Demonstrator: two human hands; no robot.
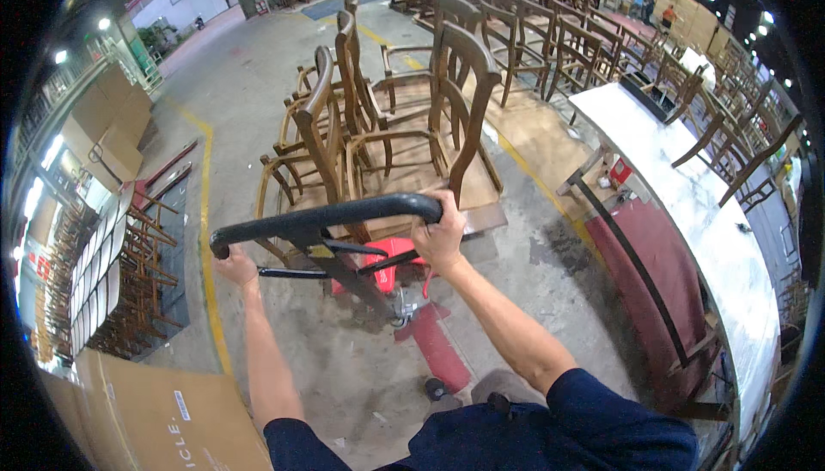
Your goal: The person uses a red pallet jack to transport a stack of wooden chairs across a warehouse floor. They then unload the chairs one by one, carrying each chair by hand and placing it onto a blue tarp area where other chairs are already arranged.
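Both my arms reach forward to the black handle [331, 215] of a red pallet jack [388, 266]. My left hand [236, 266] is closed round the handle's left end, its fingers partly hidden underneath. Round the right end, my right hand [440, 235] is wrapped with its knuckles up. Just beyond the handle, brown wooden chair frames [464, 84] stand upright on a wooden pallet board [477, 200]. Their seats are open frames. The jack's forks are hidden beneath the load.
On the right runs a long white-topped table [687, 196] with chair frames on it. A large cardboard box [163, 411] stands close by at lower left. Stacked chairs [129, 273] line the left side. Yellow lines [206, 239] mark the concrete floor. More chair frames [584, 45] stand at the far right.
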